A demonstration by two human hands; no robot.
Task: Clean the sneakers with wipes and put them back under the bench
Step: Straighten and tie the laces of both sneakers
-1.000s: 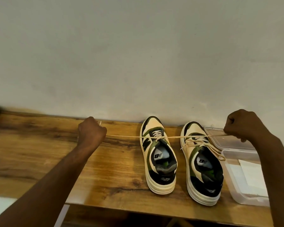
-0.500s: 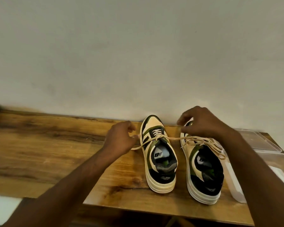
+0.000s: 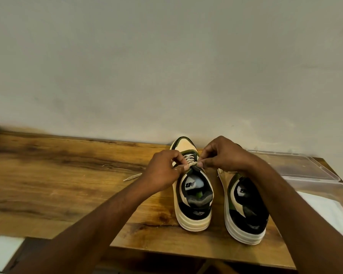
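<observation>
The right hand (image 3: 224,155) and forearm are covering the toe and laces of the right sneaker (image 3: 246,210). Right of that sneaker, the clear container (image 3: 313,173) is running off the picture's edge.

— Where are you?

— At home, I think, by an entryway. I stand over a wooden bench (image 3: 67,175) with knotty grain, set against a plain pale plastered wall (image 3: 166,66).

— What else says home?

— A pair of sneakers (image 3: 192,194) sits on it, toes to the wall, and at the right stands a clear plastic container (image 3: 305,171). Pale floor (image 3: 0,252) shows near left.
</observation>
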